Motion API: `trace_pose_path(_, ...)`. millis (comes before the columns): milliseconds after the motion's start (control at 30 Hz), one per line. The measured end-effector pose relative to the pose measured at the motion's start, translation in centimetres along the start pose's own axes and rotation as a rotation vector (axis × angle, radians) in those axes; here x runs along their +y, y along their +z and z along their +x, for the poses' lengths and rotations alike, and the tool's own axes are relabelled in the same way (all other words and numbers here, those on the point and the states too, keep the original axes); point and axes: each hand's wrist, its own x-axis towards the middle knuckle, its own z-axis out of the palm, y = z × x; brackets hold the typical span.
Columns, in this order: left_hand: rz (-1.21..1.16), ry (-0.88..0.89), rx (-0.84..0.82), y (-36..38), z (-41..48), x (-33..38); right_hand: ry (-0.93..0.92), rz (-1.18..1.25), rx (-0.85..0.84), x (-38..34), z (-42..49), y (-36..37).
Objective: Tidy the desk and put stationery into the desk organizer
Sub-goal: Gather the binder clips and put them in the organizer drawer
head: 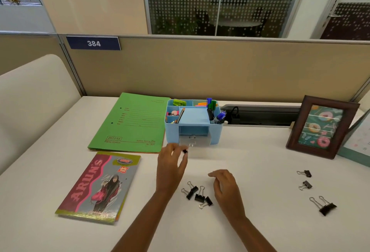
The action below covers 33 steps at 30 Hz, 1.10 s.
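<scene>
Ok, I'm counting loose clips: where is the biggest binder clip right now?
In the head view the biggest binder clip lies on the desk at far right, nearest the camera, below two smaller clips and the picture frame.

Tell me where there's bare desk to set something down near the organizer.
Free: the stretch between the blue organizer and the picture frame, and the near edge right of the notebook. Crowded: the binder clips between the left hand and right hand, more clips far right.

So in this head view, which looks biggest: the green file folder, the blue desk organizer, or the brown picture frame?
1. Green cardboard file folder
2. Brown wooden picture frame and blue plastic desk organizer: too similar to rank.
</scene>
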Motion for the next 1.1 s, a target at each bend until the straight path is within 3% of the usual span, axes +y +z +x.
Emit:
trace_pose_path(133, 0.052, 0.037, 0.029, 0.5, 4.6, 1.7, 0.052, 0.027, -0.007, 0.7, -0.7, 0.1)
trace_pose_path(367, 0.112, -0.017, -0.078, 1.6, 6.4, 1.2, 0.046, 0.005, -0.024, 1.0, -0.8, 0.4)
trace_pose_path(467, 0.09, 0.093, -0.057, 1.4, 5.1, 1.3, 0.031, -0.042, -0.034, 1.1, -0.9, 0.5)
trace_pose_path(600, -0.013, 0.261, -0.294, 0.1, 1.0, 1.2, -0.023, -0.083, -0.024, 1.0, -0.9, 0.6)
trace_pose_path(767, 0.048, 0.119, -0.592, -0.4, -4.0, 0.1, -0.053, -0.121, -0.005, 1.1, -0.9, 0.7)
trace_pose_path(1100, 0.07, 0.003, -0.663, -0.5, -5.3, 0.3, -0.055, -0.149, 0.018, 1.2, -1.3, 0.6)
